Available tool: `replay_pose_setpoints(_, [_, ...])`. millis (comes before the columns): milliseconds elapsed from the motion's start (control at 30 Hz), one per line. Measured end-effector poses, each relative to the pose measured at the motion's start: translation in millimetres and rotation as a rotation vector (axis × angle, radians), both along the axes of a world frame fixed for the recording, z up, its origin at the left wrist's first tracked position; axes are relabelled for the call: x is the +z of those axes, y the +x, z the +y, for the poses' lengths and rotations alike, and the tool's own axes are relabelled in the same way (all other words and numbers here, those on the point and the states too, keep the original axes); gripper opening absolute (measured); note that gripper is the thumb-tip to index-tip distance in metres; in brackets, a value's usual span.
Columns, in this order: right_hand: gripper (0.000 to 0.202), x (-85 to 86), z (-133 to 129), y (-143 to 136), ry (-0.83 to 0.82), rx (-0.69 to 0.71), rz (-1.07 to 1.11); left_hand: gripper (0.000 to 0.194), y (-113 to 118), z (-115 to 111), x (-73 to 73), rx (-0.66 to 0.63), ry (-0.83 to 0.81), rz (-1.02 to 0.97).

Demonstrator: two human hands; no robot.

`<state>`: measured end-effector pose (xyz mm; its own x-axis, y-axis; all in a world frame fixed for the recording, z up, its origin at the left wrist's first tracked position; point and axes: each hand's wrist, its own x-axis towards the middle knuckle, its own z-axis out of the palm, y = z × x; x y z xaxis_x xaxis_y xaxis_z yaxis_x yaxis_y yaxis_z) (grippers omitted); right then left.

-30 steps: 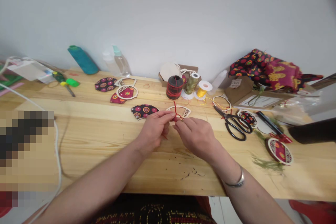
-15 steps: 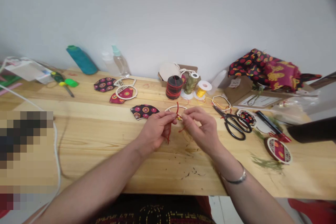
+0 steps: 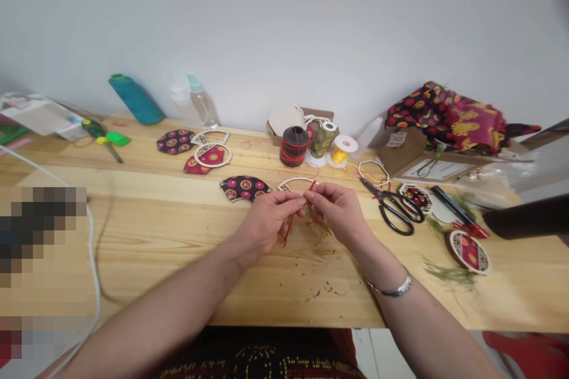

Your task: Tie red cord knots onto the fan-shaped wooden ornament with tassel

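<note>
"How far along is the thin red cord?"
"Midway, I'd judge: it's bent into place but both ends stick out loose, so the fastening looks unfinished"
"And the grip?"
"Left hand and right hand both pinch it, fingertips close together, above the pale wooden desk. The fan-shaped black-and-red patterned fabric piece lies at nine o'clock from them"
"Which way does it point?"
"Its long axis slants: upper end toward one o'clock, lower toward seven"
</note>
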<state>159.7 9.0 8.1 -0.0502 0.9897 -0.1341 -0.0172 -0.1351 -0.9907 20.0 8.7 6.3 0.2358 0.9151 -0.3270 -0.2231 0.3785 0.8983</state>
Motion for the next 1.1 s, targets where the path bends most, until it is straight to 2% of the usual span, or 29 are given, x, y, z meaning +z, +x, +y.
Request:
replay_pose_setpoints(433, [0.025, 1.9, -0.3, 5.7, 0.005, 0.028, -0.058, 0.017, -1.2, -2.2, 0.9, -0.057, 0.003, 0.032])
replay_pose_setpoints(667, [0.028, 2.7, -0.1, 6.6, -0.062, 0.11, 0.012, 0.016, -0.4, -1.2, 2.3, -0.013, -0.051, -0.022])
replay_pose_setpoints(833, [0.025, 3.0, 0.3, 4.4, -0.048, 0.053, -0.011, 0.012, -0.8, -0.9, 0.7, 0.002, -0.036, -0.022])
replay_pose_setpoints(933, [0.024, 1.0, 0.5, 4.0, 0.0, 0.027, -0.068, 0.012, -1.6, -1.5, -0.3, -0.011, -0.049, -0.036])
replay_pose_setpoints(1100, [0.018, -1.1, 0.3, 6.2, 0.199, -0.003, -0.299, 0.015, -2.3, -2.2, 2.7, -0.051, -0.074, -0.068])
